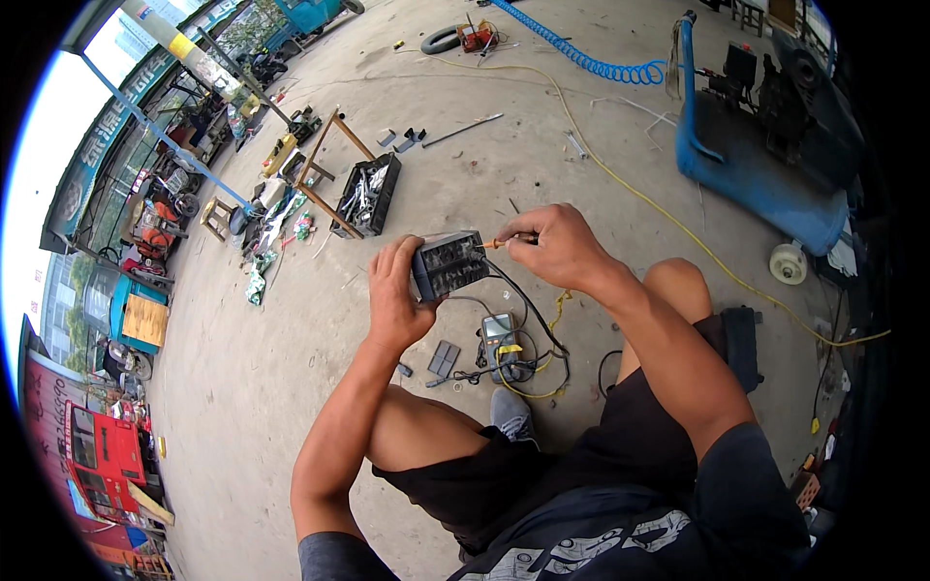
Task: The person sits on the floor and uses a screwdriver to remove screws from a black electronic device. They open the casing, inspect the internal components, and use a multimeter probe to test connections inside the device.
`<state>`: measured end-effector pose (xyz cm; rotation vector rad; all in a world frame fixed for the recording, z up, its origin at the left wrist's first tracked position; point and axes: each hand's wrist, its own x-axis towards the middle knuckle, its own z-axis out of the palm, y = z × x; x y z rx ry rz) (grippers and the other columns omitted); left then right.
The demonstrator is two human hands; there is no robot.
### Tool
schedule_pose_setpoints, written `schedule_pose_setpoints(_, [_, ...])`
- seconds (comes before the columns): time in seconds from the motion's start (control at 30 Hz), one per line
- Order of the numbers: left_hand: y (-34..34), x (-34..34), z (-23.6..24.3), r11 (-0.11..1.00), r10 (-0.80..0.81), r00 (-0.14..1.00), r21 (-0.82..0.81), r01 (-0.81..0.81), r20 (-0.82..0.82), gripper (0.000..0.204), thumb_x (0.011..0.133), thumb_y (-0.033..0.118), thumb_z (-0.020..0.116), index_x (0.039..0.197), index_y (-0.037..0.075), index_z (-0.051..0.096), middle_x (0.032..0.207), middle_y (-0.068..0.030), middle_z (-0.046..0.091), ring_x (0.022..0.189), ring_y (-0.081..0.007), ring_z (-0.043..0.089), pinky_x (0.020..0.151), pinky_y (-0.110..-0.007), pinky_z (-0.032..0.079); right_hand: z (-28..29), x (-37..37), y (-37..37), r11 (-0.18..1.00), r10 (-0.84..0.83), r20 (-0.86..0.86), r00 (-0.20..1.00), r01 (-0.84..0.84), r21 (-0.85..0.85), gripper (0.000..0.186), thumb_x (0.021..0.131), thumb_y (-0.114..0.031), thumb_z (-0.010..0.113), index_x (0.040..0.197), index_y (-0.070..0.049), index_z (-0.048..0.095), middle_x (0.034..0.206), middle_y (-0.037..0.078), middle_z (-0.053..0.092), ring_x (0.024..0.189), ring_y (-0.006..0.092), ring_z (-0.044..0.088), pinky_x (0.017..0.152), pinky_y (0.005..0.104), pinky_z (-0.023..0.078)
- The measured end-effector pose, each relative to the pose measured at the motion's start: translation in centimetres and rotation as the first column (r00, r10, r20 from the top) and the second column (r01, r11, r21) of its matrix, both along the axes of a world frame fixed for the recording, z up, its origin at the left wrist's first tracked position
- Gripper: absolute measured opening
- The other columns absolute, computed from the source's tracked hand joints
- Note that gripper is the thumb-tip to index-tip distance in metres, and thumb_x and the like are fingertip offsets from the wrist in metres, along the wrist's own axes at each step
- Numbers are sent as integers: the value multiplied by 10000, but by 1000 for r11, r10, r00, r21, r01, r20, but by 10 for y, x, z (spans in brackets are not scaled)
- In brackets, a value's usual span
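Note:
My left hand (395, 295) grips a black box (449, 268) with an open, compartmented face, tilted up in front of me, and black cables hang from it. My right hand (554, 247) pinches a small orange tool (494, 243), apparently a screwdriver, at the box's right side; its tip is too small to make out. Below, on the concrete beside my shoe, lies a handheld meter (501, 331) with a screen and a yellow label, tangled among black and yellow leads. A dark flat rectangular piece (444, 358) lies left of the meter.
A black crate of metal tools (391, 174) and a wooden frame are ahead-left. A blue air compressor (765, 203) with a coiled hose (630, 73) stands right. A yellow cord (671, 221) crosses the floor (232, 387). A red vehicle (105, 455) and clutter line the left.

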<state>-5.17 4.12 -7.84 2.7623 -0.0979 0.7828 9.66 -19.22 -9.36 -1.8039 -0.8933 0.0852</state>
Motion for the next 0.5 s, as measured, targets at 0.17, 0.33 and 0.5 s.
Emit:
schedule_pose_setpoints(0.17, [-2, 1, 0, 1000, -11, 1000, 2, 11, -14, 886, 530, 39, 932, 1332, 64, 558, 1314, -168, 607, 1267, -417, 545, 1077, -483, 402, 0, -1, 0, 1000, 9, 9, 1000, -9, -15, 267, 819, -203, 668, 1004, -90, 825, 724, 155, 707, 660, 316, 686, 665, 403, 536])
schedule_pose_setpoints(0.33, [-3, 1, 0, 1000, -8, 1000, 1, 8, -22, 890, 527, 46, 933, 1334, 61, 558, 1317, -171, 605, 1271, -421, 542, 1084, -485, 401, -3, -3, 2, 1000, 17, -11, 1000, -17, 20, 255, 826, -195, 685, 1005, -77, 821, 722, 158, 710, 638, 303, 686, 655, 394, 537])
schedule_pose_setpoints(0.5, [-5, 2, 2, 1000, -12, 999, -5, 12, -39, 873, 534, 57, 935, 1322, 60, 560, 1306, -168, 607, 1258, -422, 546, 1076, -489, 404, 2, -6, 3, 999, 19, -74, 997, -17, 28, 245, 829, -186, 701, 1008, -66, 818, 730, 156, 716, 634, 281, 688, 646, 382, 538])
